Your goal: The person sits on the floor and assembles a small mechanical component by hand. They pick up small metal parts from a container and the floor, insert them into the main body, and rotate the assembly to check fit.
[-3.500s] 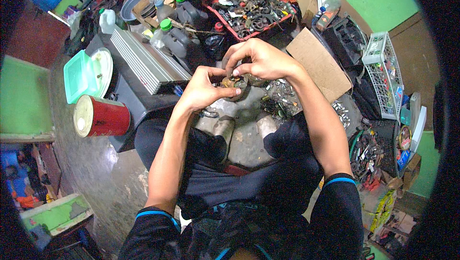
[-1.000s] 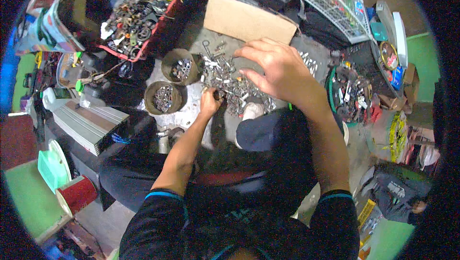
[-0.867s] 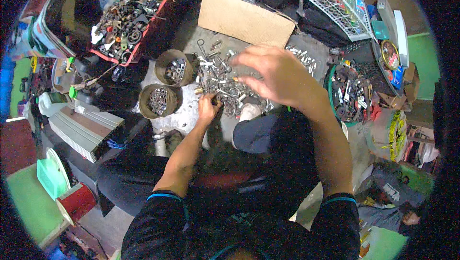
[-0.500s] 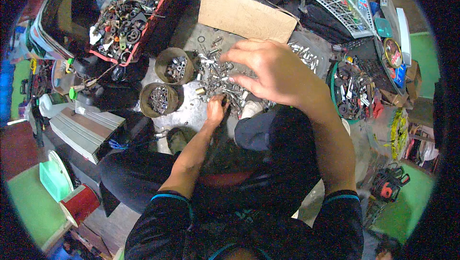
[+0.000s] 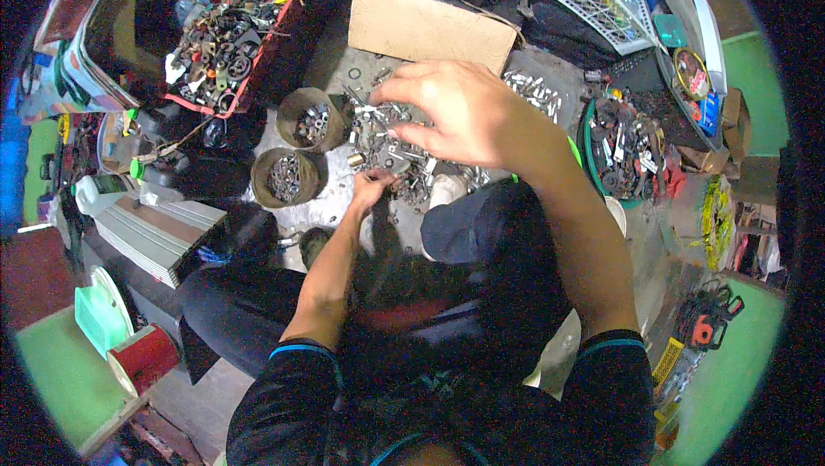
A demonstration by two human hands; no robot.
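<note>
A heap of small metal parts (image 5: pixel 412 176), bolts and fittings among them, lies on the floor between my legs. At the heap's near left edge, my left hand (image 5: pixel 371 188) has its fingers pinched together by a small greyish piece; what exactly they hold is too small to make out. My right hand (image 5: pixel 460 112) hovers above the heap, palm down, with thumb and fingers apart and nothing seen between them. It hides part of the heap. Left of the heap stand two round tins, a far tin (image 5: pixel 286 114) and a near tin (image 5: pixel 260 182), both with small metal pieces inside.
A cardboard sheet (image 5: pixel 430 26) stands behind the heap. Shiny cylindrical pieces (image 5: pixel 537 92) lie to its right. A red crate (image 5: pixel 243 88) of mixed parts is at far left, a green-rimmed basket (image 5: pixel 589 152) of metal parts at right. A ribbed metal case (image 5: pixel 155 238) lies near my left knee.
My left hand has shifted slightly left and its fingers now point right, by a greyish piece. My right hand has moved a little left, still above the heap. The whole view has shifted slightly.
</note>
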